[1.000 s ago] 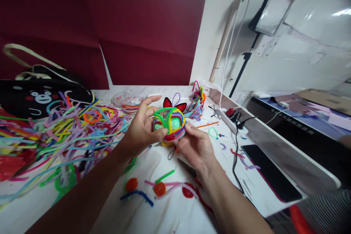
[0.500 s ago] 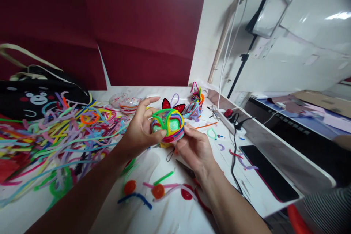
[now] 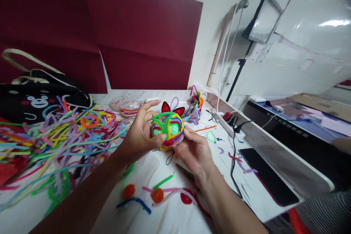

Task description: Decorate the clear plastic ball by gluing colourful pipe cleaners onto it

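Observation:
Both my hands hold a small ball [image 3: 168, 128] wrapped in coloured pipe cleaners, green loops on top and red at the bottom, above the white table [image 3: 170, 212]. My left hand [image 3: 139, 131] grips its left side with thumb in front and fingers behind. My right hand [image 3: 193, 151] supports it from below and the right, fingers curled against it.
A big heap of loose pipe cleaners [image 3: 55, 139] covers the table's left, with a black bear bag [image 3: 38, 100] behind. Short pieces and orange pompoms [image 3: 157, 194] lie near me. Pipe-cleaner figures [image 3: 193, 108], a power strip [image 3: 229, 120], cables and a black phone [image 3: 267, 177] sit to the right.
The hands and ball stay together and have barely shifted; the view has tilted slightly, so everything sits a little lower in the frame.

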A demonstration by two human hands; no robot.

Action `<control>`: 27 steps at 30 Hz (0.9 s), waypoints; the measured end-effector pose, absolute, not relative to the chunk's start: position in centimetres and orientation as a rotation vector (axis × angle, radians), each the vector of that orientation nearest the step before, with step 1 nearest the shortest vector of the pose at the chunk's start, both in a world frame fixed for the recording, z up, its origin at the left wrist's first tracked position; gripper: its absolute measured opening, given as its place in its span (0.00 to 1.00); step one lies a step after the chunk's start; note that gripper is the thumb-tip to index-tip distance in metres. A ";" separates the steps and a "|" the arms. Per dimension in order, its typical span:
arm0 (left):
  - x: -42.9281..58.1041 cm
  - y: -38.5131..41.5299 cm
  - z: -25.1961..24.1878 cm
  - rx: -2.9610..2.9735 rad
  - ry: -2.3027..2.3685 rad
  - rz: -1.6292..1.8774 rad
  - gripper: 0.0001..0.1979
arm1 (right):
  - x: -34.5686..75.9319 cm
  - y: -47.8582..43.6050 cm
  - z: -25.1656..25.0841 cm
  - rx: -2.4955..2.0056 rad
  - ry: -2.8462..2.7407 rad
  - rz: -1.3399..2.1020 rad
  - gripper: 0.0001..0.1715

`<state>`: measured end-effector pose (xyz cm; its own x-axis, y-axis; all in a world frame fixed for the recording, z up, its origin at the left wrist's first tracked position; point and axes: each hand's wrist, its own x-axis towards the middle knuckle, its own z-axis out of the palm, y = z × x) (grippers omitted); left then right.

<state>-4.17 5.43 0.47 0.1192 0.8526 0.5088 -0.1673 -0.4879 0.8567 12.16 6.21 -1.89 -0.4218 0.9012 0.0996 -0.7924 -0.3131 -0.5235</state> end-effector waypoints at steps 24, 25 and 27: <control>-3.6 4.4 1.5 1.449 0.728 1.490 0.41 | 12.1 6.2 -1.8 -0.199 -0.673 1.894 0.05; -3.6 4.4 1.5 1.447 0.731 1.494 0.41 | 12.1 6.2 -1.8 -0.198 -0.672 1.892 0.05; -3.6 4.3 1.5 1.441 0.736 1.493 0.41 | 12.1 6.1 -1.9 -0.199 -0.671 1.890 0.05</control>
